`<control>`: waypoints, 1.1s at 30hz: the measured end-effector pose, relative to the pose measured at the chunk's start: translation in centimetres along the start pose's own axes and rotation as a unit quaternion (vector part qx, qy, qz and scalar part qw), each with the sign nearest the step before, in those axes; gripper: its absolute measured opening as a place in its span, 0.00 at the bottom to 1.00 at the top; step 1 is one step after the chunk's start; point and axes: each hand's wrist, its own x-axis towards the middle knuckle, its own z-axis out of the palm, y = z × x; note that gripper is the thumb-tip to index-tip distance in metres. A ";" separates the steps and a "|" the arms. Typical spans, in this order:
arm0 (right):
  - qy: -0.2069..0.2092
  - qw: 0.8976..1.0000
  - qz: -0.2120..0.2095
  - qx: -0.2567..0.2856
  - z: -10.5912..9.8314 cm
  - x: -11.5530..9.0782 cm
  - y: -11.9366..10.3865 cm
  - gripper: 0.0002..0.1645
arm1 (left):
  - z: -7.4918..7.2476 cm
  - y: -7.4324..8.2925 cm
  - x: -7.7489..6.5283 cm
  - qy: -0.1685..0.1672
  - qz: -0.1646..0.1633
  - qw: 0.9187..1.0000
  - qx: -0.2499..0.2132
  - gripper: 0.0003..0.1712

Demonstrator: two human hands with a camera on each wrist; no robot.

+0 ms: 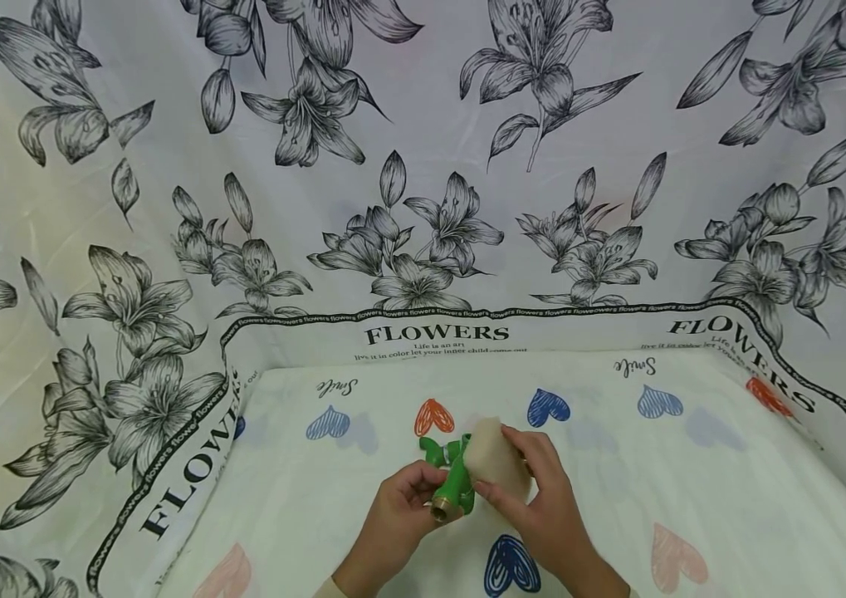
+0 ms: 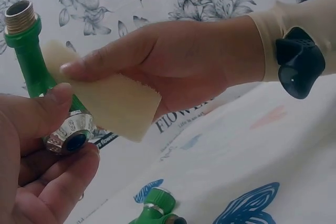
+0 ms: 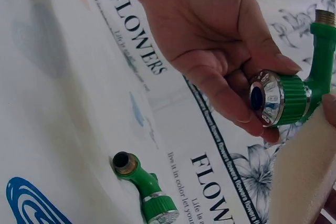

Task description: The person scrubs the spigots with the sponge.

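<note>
In the head view my left hand point(image 1: 409, 502) pinches a green valve point(image 1: 455, 488) with a threaded brass end. The left wrist view shows its silver-rimmed knob point(image 2: 71, 136), dark blue at the centre, between the thumb and fingers. My right hand point(image 1: 545, 490) grips a beige sponge block point(image 1: 496, 461), thumb on one face and fingers on the other. The sponge lies against the green body of the valve, partly covering it in the right wrist view. A second green valve point(image 3: 149, 190) with a brass opening lies on the cloth just beyond the hands.
A white cloth point(image 1: 318, 515) with blue, red and pink hearts covers the table. Floral curtains point(image 1: 423, 166) stand up close behind it and at both sides. A dark device point(image 2: 300, 61) is strapped to the right wrist over a beige sleeve.
</note>
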 end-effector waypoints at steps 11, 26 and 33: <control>-0.019 0.998 0.033 0.048 0.6 -0.4 -0.5 0.38 | 0.0 -0.2 0.1 0.019 -0.008 1.000 -0.001 0.18; -0.100 0.988 -0.052 0.101 1.7 -1.8 -2.7 0.42 | -0.7 -0.7 0.8 0.100 0.002 0.993 0.059 0.20; -0.085 0.991 -0.061 0.079 1.7 -1.5 -2.8 0.43 | -0.6 -0.4 0.7 0.096 -0.006 0.994 0.057 0.20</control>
